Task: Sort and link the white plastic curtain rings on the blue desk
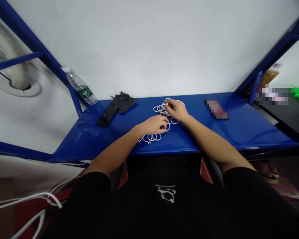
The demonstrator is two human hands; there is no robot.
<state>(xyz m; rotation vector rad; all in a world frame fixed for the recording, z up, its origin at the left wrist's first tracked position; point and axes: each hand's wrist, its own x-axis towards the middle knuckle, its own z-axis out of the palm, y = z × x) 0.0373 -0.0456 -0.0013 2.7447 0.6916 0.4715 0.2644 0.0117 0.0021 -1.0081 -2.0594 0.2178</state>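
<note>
My left hand [154, 124] is low over the blue shelf with its fingers curled closed on a white ring [168, 127] that has a small tab. Just beyond it, my right hand [177, 109] has its thumb and fingers pinched at a white ring in a loose pile of white rings [159, 109]. A single white ring [174, 121] lies below the right palm. Nearer me, by the left wrist, several overlapping white rings [153, 137] lie on the shelf, partly covered by the wrist.
On the blue shelf [249, 129], a phone [216, 109] lies right. A black phone-like object [107, 116] and crumpled black bag [123, 101] lie left. A clear bottle [81, 87] leans by the left frame post. A white wall [149, 49] stands behind. White cables [27, 199] hang lower left.
</note>
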